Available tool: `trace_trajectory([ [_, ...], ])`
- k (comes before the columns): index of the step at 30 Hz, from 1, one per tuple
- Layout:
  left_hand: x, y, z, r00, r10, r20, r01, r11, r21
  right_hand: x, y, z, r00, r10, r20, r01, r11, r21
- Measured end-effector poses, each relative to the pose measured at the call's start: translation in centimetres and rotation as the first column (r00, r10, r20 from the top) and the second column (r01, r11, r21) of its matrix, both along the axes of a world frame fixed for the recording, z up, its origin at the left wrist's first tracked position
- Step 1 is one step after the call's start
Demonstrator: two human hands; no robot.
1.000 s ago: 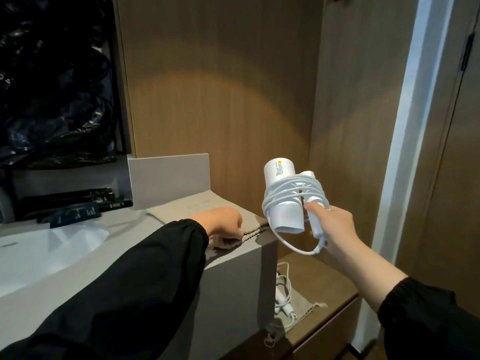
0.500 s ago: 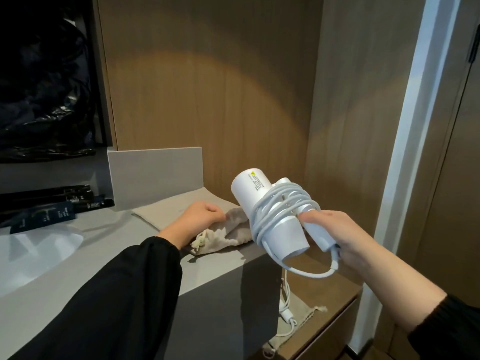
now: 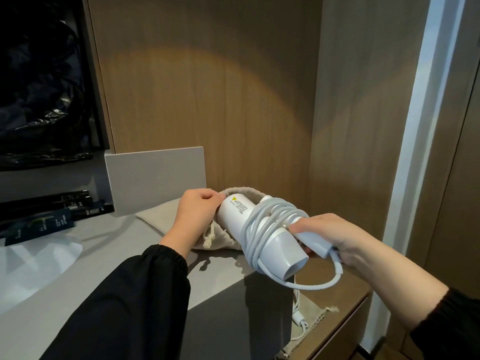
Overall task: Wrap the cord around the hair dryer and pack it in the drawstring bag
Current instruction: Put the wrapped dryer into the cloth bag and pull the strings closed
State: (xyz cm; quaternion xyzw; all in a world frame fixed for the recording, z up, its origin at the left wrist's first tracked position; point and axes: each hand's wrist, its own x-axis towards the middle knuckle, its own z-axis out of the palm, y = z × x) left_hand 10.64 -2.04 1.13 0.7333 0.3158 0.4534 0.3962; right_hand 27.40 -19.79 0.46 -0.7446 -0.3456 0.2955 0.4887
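Note:
A white hair dryer (image 3: 279, 248) has its white cord (image 3: 262, 224) wound several times around the body and folded handle. My right hand (image 3: 330, 237) grips the handle, and a loop of cord hangs below it. The dryer's labelled end pokes into the mouth of a beige drawstring bag (image 3: 220, 236) lying on the grey counter (image 3: 145, 237). My left hand (image 3: 196, 213) pinches the bag's rim and holds the mouth open. The bag's knotted white string dangles at its front.
A grey upright panel (image 3: 155, 178) stands behind the bag, with wood walls beyond. Dark packets (image 3: 44, 219) lie at the left near a white basin (image 3: 33, 261). Lower right, a wooden shelf (image 3: 348, 289) holds a second beige bag (image 3: 306, 315) and a white cord.
My left hand lifted the bag's rim and opened its mouth. My right hand brought the dryer left and down, so its end now enters the bag.

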Motion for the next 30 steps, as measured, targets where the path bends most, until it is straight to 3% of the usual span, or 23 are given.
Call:
trace_trajectory([
  [8, 0.6, -0.8, 0.5, 0.998, 0.038, -0.047, -0.032, 0.993, 0.118, 0.8, 1.5, 1.4, 0.993, 0.086, 0.080, -0.075, 0.988, -0.137],
  [15, 1.4, -1.2, -0.1, 0.992, 0.030, -0.119, -0.002, 0.973, 0.231, 0.6, 2.6, 2.0, 0.991, 0.084, 0.105, -0.042, 0.934, -0.354],
  [30, -0.4, -0.9, -1.6, 0.994, -0.056, -0.093, 0.084, 0.940, 0.330, 0.0, 2.4, 1.6, 0.982, 0.060, 0.181, 0.006, 0.939, -0.343],
])
